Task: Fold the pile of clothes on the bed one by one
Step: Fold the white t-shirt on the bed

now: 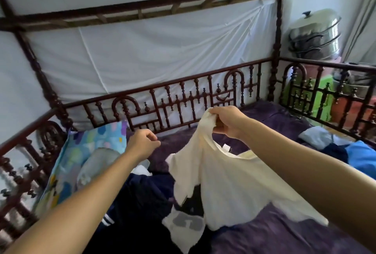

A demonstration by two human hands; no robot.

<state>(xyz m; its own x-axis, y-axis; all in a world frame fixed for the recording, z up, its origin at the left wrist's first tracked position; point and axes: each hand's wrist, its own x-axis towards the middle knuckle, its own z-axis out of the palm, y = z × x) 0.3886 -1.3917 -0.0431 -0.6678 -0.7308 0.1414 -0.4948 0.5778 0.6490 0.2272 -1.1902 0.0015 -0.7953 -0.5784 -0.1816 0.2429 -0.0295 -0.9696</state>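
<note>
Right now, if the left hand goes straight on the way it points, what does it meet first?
Probably the carved wooden rail; the left hand aims forward and right at it. The cream shirt hangs just right of that line; depth is unclear.

Soft, even daylight fills the scene, brightest at the upper right, where a steel steamer pot (315,34) shows pale glare. Shadows are faint and diffuse. Wide-angle distortion bows the wooden bed frame (275,66) and stretches the picture's edges. Focus is slightly soft throughout; the edges of the cream shirt (234,182) blur.
</note>
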